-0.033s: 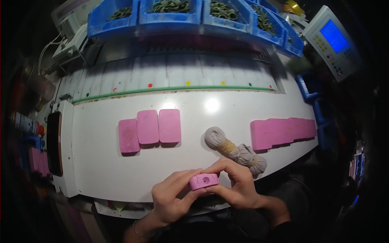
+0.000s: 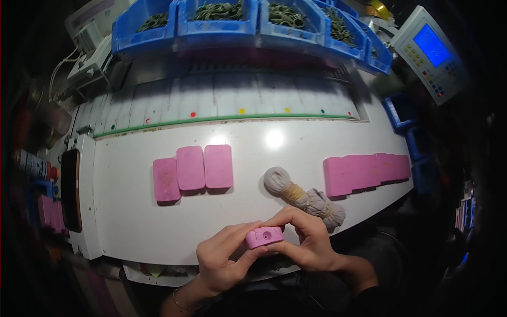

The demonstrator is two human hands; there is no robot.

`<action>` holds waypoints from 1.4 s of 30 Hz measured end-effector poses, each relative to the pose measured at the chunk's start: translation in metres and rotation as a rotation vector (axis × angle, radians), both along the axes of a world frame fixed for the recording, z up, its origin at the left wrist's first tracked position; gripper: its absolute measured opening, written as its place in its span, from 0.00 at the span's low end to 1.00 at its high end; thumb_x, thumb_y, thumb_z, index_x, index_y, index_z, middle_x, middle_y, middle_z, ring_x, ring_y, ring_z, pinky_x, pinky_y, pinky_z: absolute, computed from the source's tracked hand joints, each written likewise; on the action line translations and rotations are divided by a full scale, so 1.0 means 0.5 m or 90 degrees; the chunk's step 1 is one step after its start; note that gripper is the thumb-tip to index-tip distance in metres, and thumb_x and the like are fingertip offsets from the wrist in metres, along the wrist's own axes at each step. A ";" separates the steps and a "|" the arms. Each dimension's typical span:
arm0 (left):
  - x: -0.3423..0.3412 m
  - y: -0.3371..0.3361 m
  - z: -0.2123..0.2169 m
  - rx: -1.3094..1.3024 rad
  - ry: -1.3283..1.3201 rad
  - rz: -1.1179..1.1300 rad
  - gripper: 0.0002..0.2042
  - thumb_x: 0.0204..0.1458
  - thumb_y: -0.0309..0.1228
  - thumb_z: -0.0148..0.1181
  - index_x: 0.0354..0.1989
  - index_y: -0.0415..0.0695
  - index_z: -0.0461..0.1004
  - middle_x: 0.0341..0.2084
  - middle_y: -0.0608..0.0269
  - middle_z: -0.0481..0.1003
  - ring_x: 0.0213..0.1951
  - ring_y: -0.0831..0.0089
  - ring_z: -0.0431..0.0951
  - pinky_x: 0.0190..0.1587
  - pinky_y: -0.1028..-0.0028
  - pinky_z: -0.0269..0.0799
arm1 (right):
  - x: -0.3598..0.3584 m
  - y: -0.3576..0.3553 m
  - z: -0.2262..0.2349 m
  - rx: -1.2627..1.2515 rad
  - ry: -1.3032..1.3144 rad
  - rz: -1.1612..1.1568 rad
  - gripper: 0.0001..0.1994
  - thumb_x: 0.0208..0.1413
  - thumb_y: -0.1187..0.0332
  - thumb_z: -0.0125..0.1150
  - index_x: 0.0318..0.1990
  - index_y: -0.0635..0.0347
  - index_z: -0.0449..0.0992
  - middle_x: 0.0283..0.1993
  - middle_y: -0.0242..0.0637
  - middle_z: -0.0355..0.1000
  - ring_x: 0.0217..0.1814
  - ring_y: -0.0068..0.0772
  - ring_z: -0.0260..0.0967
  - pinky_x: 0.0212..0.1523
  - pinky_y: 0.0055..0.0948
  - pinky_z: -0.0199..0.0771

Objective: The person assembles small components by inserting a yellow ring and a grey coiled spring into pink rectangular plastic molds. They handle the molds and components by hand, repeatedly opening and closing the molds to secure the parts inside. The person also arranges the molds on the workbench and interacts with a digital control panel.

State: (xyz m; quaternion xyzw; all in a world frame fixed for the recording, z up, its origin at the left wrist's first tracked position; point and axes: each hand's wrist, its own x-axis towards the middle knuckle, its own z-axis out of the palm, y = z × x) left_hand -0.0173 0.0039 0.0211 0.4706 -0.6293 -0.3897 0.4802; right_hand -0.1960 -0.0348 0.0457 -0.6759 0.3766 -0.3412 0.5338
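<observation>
Both hands are closed on one pink block: the left hand (image 2: 224, 256) and the right hand (image 2: 309, 240) pinch it from its two sides. This pink block (image 2: 258, 239) is at the near edge of the white table (image 2: 132, 232), with its holed end facing up. I take it as the centre of the clock.

At between one and two o'clock, just beyond the right hand, lies one grey cloth bundle (image 2: 303, 199), tied with yellowish string. At between ten and eleven, three loose blocks (image 2: 190, 168) lie flat, side by side. At two o'clock there is one pink row (image 2: 364, 173) of blocks packed together; I count at least three, but the joints are not clear. One phone (image 2: 71, 190) stands between nine and ten.

Farther, around twelve, are at least five blue bins (image 2: 216, 27); four clearly contain green loops (image 2: 219, 11), too many to count.

In my judgement, the handling of the held block is not finished. Which group is done and which is left, I cannot tell.
</observation>
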 end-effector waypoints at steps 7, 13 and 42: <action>-0.055 -0.021 -0.026 0.269 0.469 -0.186 0.22 0.56 0.42 0.46 0.51 0.36 0.63 0.45 0.54 0.68 0.47 0.65 0.71 0.48 0.68 0.70 | -0.042 -0.024 0.011 -0.003 -0.084 0.016 0.14 0.50 0.71 0.61 0.43 0.65 0.69 0.38 0.36 0.68 0.39 0.25 0.65 0.42 0.23 0.65; -0.010 -0.025 -0.067 0.513 0.499 -0.098 0.30 0.61 0.52 0.29 0.59 0.38 0.58 0.43 0.54 0.71 0.41 0.64 0.73 0.41 0.66 0.72 | -0.163 -0.160 0.055 -0.200 0.171 -0.093 0.19 0.51 0.68 0.61 0.51 0.60 0.69 0.48 0.38 0.70 0.47 0.25 0.67 0.45 0.26 0.69; 0.495 -0.262 0.059 -0.004 0.077 0.491 0.17 0.41 0.26 0.62 0.42 0.36 0.73 0.32 0.64 0.75 0.35 0.77 0.75 0.37 0.78 0.72 | -0.202 -0.162 -0.083 -0.432 0.418 -0.223 0.05 0.50 0.79 0.49 0.34 0.68 0.71 0.42 0.49 0.68 0.43 0.48 0.66 0.45 0.36 0.66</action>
